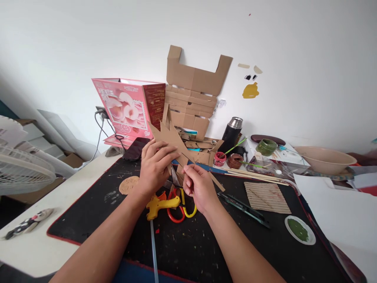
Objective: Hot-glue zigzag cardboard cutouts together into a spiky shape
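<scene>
My left hand [157, 165] is closed on a piece of brown cardboard [171, 138] cut with pointed spikes, its palm and thumb side hidden. My right hand [198, 186] is closed in a pinch at the lower right of this piece; what lies between its fingertips is too small to make out. Below the hands, scissors [176, 217] with red and yellow handles lie on the black mat [182, 251]. Beside them is a yellow glue gun [160, 205] with a clear glue stick [154, 251] sticking out of it. A dark utility knife [246, 210] rests to the right.
Cardboard scraps [200, 155] pile up behind the hands, near a pink box [126, 106] and a black flask [231, 133]. Paint jars [219, 158], a corrugated square [266, 196] and a lid of green paint [299, 230] sit to the right. A phone [135, 149] lies left.
</scene>
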The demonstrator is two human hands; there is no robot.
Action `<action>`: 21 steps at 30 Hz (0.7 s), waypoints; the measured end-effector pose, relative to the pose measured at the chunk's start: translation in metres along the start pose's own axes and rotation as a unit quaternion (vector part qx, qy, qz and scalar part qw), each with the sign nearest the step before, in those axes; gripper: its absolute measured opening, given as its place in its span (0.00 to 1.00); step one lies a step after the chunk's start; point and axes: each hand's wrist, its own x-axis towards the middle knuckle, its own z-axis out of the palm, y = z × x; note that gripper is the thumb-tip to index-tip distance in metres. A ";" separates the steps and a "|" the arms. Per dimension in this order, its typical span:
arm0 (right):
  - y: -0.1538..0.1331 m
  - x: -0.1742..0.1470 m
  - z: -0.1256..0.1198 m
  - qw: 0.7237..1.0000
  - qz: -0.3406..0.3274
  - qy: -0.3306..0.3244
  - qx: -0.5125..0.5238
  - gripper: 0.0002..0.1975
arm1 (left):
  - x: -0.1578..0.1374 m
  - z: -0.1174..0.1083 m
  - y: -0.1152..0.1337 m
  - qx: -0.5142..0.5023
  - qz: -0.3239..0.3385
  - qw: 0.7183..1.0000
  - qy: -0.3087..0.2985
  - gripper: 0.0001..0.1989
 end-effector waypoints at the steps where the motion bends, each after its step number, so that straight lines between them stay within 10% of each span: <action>1: 0.000 0.000 0.000 1.000 -0.001 0.003 0.001 0.17 | 0.000 0.000 0.000 -0.002 -0.001 1.000 -0.002 0.18; 21: 0.001 0.001 0.000 0.999 -0.023 0.028 -0.003 0.16 | -0.001 0.001 -0.006 0.003 -0.057 0.998 0.036 0.16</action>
